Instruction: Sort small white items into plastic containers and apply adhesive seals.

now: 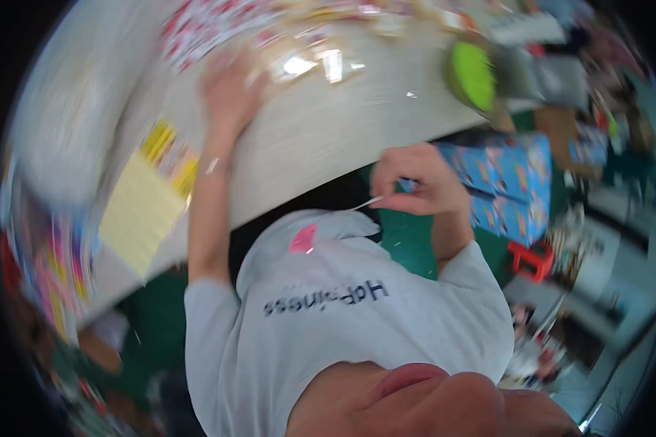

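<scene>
- The right hand [419, 178] has thumb and forefinger together, clamped on a thin strip [364, 204], on the near side of the table [328, 135].
- From that pinch the strip lies left and slightly nearer, its long axis running toward the lower part of the white shirt [328, 273].
- The right hand is the nearer one to it; the left hand [233, 84] is well apart, farther off and to the left, over the table.
- Clear packets [295, 67] lie just right of the left hand, which is the nearer hand to them; its fingers are too blurred for me to tell whether they stand apart or grip one.
- Red-and-white packs [215, 28] lie on the left hand's far side, a yellow sheet [142, 211] left of its forearm.
- A green bowl [474, 76] sits at the table's right; a blue bag [514, 182] is right of the right hand.
</scene>
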A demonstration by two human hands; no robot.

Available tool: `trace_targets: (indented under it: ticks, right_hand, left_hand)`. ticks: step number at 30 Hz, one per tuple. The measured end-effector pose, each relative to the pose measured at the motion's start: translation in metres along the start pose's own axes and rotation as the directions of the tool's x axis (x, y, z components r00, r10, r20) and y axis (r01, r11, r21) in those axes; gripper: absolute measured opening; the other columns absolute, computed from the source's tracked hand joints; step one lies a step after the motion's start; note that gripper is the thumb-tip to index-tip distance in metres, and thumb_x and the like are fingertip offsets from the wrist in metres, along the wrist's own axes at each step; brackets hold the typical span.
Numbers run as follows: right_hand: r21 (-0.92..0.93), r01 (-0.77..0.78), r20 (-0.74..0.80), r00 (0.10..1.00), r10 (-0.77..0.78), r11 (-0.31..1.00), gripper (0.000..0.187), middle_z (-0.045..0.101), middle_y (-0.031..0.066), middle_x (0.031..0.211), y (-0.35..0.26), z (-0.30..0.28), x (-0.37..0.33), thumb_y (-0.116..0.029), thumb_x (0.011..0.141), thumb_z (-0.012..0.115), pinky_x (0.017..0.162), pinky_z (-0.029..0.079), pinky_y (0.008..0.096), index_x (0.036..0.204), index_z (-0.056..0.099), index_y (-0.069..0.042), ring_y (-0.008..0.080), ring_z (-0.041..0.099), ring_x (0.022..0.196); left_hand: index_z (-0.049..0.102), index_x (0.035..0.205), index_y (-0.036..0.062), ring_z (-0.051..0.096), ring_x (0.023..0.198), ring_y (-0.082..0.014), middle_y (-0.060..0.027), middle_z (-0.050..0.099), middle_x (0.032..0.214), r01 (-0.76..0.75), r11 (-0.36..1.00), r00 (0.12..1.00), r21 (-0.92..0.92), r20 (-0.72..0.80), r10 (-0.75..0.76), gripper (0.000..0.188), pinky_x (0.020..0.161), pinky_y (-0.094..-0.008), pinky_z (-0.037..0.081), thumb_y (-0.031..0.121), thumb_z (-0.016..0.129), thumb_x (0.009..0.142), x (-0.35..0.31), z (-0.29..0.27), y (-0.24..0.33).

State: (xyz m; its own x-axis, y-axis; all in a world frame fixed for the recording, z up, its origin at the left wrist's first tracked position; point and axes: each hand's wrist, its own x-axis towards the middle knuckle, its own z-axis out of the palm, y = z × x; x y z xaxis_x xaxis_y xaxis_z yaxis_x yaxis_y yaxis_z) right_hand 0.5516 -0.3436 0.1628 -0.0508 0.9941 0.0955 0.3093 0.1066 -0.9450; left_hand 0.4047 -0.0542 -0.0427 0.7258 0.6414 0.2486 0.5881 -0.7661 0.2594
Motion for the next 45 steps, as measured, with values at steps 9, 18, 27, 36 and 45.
trace_targets:
  ticks: [9, 18, 27, 36, 45]
  right_hand:
    - [0.086, -0.076, -0.058, 0.995, 0.081, 0.993, 0.024, 0.058, 0.0022, 0.073, 0.013, 0.012, 0.005, -0.011, 0.084, 0.081, 0.057, 0.043, 0.0275, 0.085, 0.058, -0.004, 0.0107, 0.052, 0.063]
    - [0.141, -0.159, -0.177, 0.967, 0.183, 0.977, 0.025, 0.054, -0.0029, 0.077, 0.033, 0.027, 0.001, -0.007, 0.084, 0.081, 0.058, 0.041, 0.0225, 0.088, 0.056, -0.003, 0.0036, 0.046, 0.068]
    - [0.475, -0.3, -0.352, 0.796, 0.492, 0.827, 0.022, 0.06, -0.0036, 0.078, 0.113, 0.087, 0.006, 0.001, 0.086, 0.078, 0.057, 0.045, 0.019, 0.09, 0.058, -0.008, 0.003, 0.057, 0.067]
    - [0.253, -0.369, -0.517, 0.73, 0.447, 0.894, 0.023, 0.064, -0.0013, 0.077, 0.159, 0.092, 0.072, -0.004, 0.085, 0.081, 0.054, 0.045, 0.0183, 0.091, 0.059, -0.005, 0.0031, 0.058, 0.065]
    - [0.231, -0.369, -0.584, 0.688, 0.432, 0.9, 0.026, 0.067, -0.0014, 0.074, 0.169, 0.097, 0.079, -0.013, 0.079, 0.085, 0.056, 0.045, 0.0196, 0.087, 0.063, -0.004, 0.0019, 0.053, 0.062]
  left_hand:
    - [0.031, 0.159, 0.0095, 0.018, 0.152, -0.0441, -0.017, 0.025, 0.166, -0.181, 0.982, 0.963, -0.061, 0.19, 0.19, 0.075, 0.118, -0.0656, 0.018, 0.04, 0.059, 0.096, -0.109, -0.05, 0.058]
    - [0.073, 0.114, 0.0018, 0.066, 0.081, -0.0089, -0.001, 0.073, 0.09, 0.42, 0.532, 0.74, -0.735, 0.617, 0.269, 0.029, 0.075, -0.0256, 0.053, 0.006, 0.077, 0.086, -0.126, -0.172, 0.068]
    - [0.07, 0.093, -0.0015, 0.059, 0.071, -0.0033, 0.0008, 0.069, 0.081, 0.641, 0.245, 0.766, -0.728, 0.626, -0.145, 0.013, 0.065, -0.0211, 0.049, 0.01, 0.076, 0.09, -0.158, -0.121, 0.038]
    - [0.074, 0.091, 0.0011, 0.063, 0.056, -0.0094, -0.0048, 0.072, 0.073, 0.647, 0.447, 0.754, -0.618, 0.436, -0.491, 0.033, 0.056, -0.0259, 0.051, 0.032, 0.082, 0.084, -0.108, -0.094, 0.02]
    - [0.075, 0.089, 0.002, 0.063, 0.059, -0.0118, -0.0057, 0.071, 0.069, 0.669, 0.474, 0.732, -0.572, 0.396, -0.554, 0.033, 0.058, -0.0288, 0.05, 0.033, 0.083, 0.082, -0.109, -0.082, 0.019]
